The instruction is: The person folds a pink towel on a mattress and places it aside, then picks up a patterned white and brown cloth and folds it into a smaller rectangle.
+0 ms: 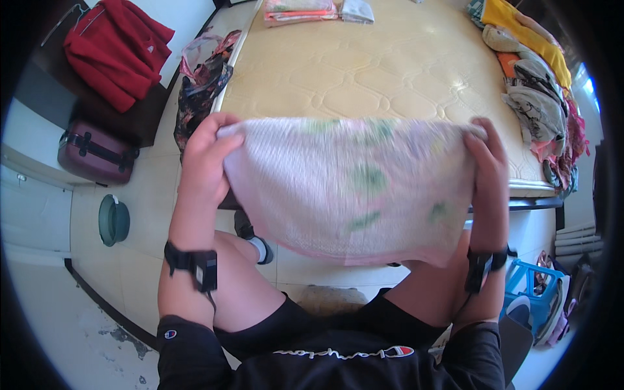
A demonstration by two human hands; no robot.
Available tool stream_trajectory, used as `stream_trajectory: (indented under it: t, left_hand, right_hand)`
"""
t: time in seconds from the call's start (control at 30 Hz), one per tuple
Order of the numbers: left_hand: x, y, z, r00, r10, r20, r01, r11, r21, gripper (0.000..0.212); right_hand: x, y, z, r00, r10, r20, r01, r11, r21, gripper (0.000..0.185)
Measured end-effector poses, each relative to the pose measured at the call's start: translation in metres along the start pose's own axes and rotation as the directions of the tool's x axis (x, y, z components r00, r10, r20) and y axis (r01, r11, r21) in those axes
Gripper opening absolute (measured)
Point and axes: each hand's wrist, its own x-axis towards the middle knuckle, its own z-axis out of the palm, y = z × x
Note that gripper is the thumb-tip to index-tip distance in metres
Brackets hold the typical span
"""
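Observation:
A pale towel with green floral marks and a pink border hangs stretched between my two hands, above my lap. My left hand pinches its upper left corner, thumb on the near side. At the upper right corner, my right hand grips the cloth the same way. The towel's print is blurred. Behind it lies a bare cream mattress, whose front edge the cloth partly hides. Black devices are strapped to both my forearms.
Folded towels and a grey folded cloth lie at the mattress's far end. Heaped clothes line its right side. On the left are a floral bag, a maroon suitcase and a green basin. A blue stool stands at right.

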Motion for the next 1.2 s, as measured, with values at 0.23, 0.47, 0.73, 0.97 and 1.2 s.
stream_trajectory:
  t: [0.23,0.47,0.73,0.97,1.2]
  left_hand:
    - [0.109,-0.074,-0.008,0.982,0.057,-0.180,0.016,0.925,0.380,0.038]
    - [0.051,-0.052,0.023,0.806,0.181,0.564,-0.591,0.184,0.785,0.045]
    - [-0.018,-0.081,0.055,0.738,-0.124,0.664,-0.670,-0.009,0.743,0.079]
    - [-0.001,-0.073,0.047,0.750,-0.072,0.657,-0.636,0.193,0.747,0.056]
    - [0.009,-0.055,0.047,0.884,-0.067,0.463,-0.378,0.482,0.790,0.030]
  right_hand:
    - [0.126,0.114,-0.006,0.968,-0.166,-0.189,0.022,0.805,-0.592,0.045]
    - [0.083,0.073,0.005,0.945,-0.167,0.280,0.325,0.562,-0.761,0.043]
    - [0.006,0.028,0.001,0.657,0.140,0.740,0.676,0.325,-0.662,0.080]
    - [0.001,0.043,0.000,0.665,-0.021,0.747,0.688,0.408,-0.601,0.042]
    - [0.008,0.033,-0.014,0.893,-0.060,0.447,0.367,0.673,-0.643,0.014]
